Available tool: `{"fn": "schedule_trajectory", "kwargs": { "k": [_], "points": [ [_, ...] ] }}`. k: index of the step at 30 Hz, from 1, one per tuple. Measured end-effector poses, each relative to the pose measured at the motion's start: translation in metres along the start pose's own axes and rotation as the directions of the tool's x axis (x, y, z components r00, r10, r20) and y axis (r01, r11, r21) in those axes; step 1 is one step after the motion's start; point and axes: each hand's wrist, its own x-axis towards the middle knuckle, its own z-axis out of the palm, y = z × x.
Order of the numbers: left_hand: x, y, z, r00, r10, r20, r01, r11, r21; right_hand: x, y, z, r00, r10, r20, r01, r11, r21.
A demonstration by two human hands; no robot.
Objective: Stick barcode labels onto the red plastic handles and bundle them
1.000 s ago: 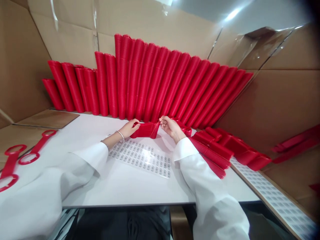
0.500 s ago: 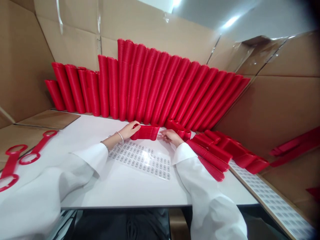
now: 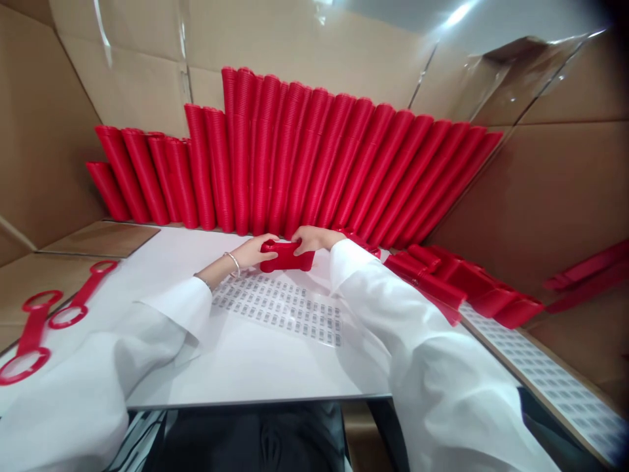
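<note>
A short stack of red plastic pieces stands on the white table in front of me. My left hand is closed on its left end, the thumb along the near side. My right hand grips the same stack near its right end from above, thumb at the front. Just nearer to me lies a clear sheet of small printed labels. Behind the hands rises a long row of tall red stacks.
Two flat red pieces with ringed ends lie at the left. More red stacks lie on their sides at the right, by another label sheet. Cardboard walls enclose the table.
My right hand has moved left and closed on the red stack; before, it was apart from it. The left hand keeps its hold. The view has shifted slightly.
</note>
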Motion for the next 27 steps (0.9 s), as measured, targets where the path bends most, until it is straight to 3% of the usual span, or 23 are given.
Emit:
{"fn": "schedule_trajectory", "kwargs": {
  "k": [5, 10, 16, 19, 22, 25, 27],
  "points": [
    [0.000, 0.009, -0.004, 0.998, 0.055, -0.018, -0.055, 0.998, 0.033, -0.010, -0.001, 0.000, 0.999, -0.044, -0.026, 0.042, 0.998, -0.049],
    [-0.003, 0.039, -0.017, 0.993, 0.090, -0.074, -0.086, 0.995, 0.055, -0.030, -0.011, -0.009, 0.983, -0.070, -0.167, 0.073, 0.997, 0.009],
    [-0.013, 0.087, -0.012, 0.993, -0.041, -0.114, -0.003, 0.930, -0.367, -0.073, -0.030, -0.004, 0.926, -0.062, -0.373, 0.089, 0.995, 0.054],
    [-0.018, 0.102, -0.004, 0.995, -0.036, -0.089, 0.004, 0.945, -0.328, -0.106, -0.030, 0.007, 0.963, -0.015, -0.271, 0.122, 0.916, 0.382],
    [-0.021, 0.110, 0.004, 1.000, 0.018, -0.010, -0.020, 0.966, -0.256, -0.131, -0.021, 0.021, 0.992, 0.065, -0.105, 0.031, 0.694, 0.719],
    [-0.021, 0.109, 0.014, 0.998, 0.041, 0.038, -0.029, 0.960, -0.277, -0.135, -0.008, 0.036, 0.997, 0.043, 0.067, -0.080, 0.569, 0.819],
    [-0.018, 0.099, 0.023, 1.000, 0.020, -0.009, -0.022, 0.934, -0.358, -0.131, 0.002, 0.045, 0.996, 0.084, 0.043, -0.084, 0.572, 0.816]
  ]
}}
